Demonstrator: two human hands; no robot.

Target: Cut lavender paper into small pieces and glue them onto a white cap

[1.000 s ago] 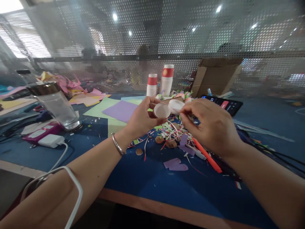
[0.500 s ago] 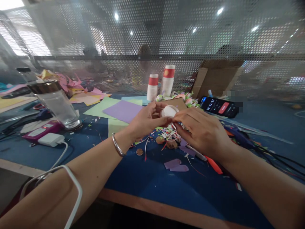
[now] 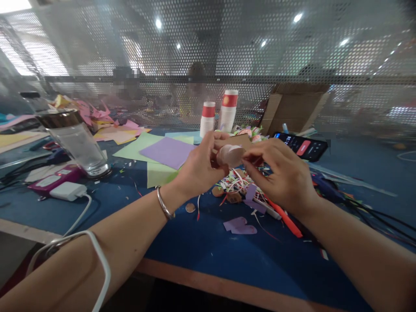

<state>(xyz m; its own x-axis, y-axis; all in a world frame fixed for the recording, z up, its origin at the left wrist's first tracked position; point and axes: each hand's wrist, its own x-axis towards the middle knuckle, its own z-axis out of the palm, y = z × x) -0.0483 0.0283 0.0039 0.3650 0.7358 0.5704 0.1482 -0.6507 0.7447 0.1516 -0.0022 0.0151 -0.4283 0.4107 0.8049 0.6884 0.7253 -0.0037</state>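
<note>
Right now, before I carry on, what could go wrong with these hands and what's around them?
The white round pieces in the left hand could slip and drop among the paper scraps nearby, since the right hand has only fingertips at their edge. The white cable crossing the left forearm in view might snag if that arm pulls back.

2 forearms converge on the white round piece; left hand curls around its left side; right hand pinches its right edge, thumb against forefinger.
</note>
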